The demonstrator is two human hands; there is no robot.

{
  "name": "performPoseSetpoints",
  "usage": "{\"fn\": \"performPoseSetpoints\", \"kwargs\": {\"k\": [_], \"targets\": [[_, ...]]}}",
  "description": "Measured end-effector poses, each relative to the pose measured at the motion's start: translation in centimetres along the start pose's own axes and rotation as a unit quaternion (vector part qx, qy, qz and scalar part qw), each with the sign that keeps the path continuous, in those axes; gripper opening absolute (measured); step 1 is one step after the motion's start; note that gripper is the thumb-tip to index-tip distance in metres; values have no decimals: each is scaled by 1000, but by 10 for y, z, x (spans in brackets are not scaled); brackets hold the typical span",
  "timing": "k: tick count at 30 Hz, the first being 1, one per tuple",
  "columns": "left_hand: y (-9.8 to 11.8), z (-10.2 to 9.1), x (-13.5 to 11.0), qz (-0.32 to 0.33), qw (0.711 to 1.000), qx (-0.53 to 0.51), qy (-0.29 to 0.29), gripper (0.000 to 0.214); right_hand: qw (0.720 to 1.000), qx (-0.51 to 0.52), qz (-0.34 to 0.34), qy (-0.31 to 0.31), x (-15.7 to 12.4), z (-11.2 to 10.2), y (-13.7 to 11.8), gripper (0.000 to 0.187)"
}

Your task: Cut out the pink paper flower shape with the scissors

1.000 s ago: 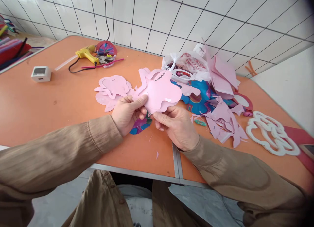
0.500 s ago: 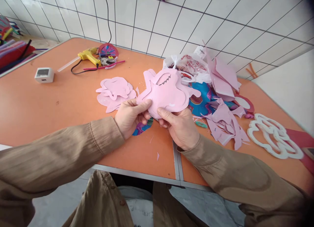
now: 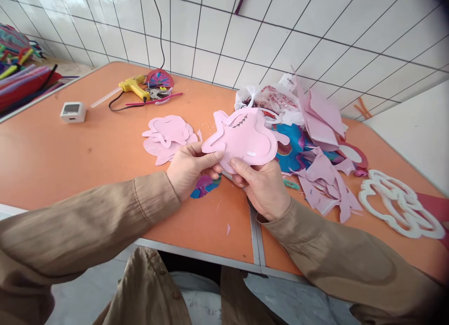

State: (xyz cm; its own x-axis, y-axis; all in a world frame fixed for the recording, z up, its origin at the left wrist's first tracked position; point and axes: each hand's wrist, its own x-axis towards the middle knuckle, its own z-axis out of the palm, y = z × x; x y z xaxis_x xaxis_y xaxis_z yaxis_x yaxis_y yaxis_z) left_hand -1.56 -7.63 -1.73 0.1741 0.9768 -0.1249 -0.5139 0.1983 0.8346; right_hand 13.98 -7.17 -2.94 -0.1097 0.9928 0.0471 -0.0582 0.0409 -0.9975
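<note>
Both hands pinch a pink foam cut-out (image 3: 243, 138) with wavy edges and a small black leaf mark near its top. My left hand (image 3: 191, 168) grips its left lower edge, thumb on top. My right hand (image 3: 261, 184) holds its lower middle edge, fingers closed round it. The cut-out is lifted a little above the orange table (image 3: 70, 147). Under my hands lies a blue and purple patterned piece (image 3: 205, 185).
Pink cut-outs (image 3: 168, 134) lie stacked to the left. Pink scraps (image 3: 326, 175), a plastic bag (image 3: 270, 98) and white foam rings (image 3: 400, 203) lie to the right. A yellow glue gun (image 3: 131, 86) and a small white box (image 3: 72, 111) sit at the back left.
The cut-out has tilted flatter and turned a little in my hands. My right hand slid along its lower edge. The view has shifted slightly.
</note>
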Motion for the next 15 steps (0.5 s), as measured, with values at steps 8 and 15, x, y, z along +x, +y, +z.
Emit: {"fn": "performPoseSetpoints", "kwargs": {"k": [8, 15], "targets": [[5, 0, -2, 53, 993, 102, 8, 18, 1000, -3, -9, 0, -1, -2, 0, 26], [8, 5, -5, 79, 984, 142, 73, 55, 999, -23, -24, 8, 1, -2, 0, 26]]}}
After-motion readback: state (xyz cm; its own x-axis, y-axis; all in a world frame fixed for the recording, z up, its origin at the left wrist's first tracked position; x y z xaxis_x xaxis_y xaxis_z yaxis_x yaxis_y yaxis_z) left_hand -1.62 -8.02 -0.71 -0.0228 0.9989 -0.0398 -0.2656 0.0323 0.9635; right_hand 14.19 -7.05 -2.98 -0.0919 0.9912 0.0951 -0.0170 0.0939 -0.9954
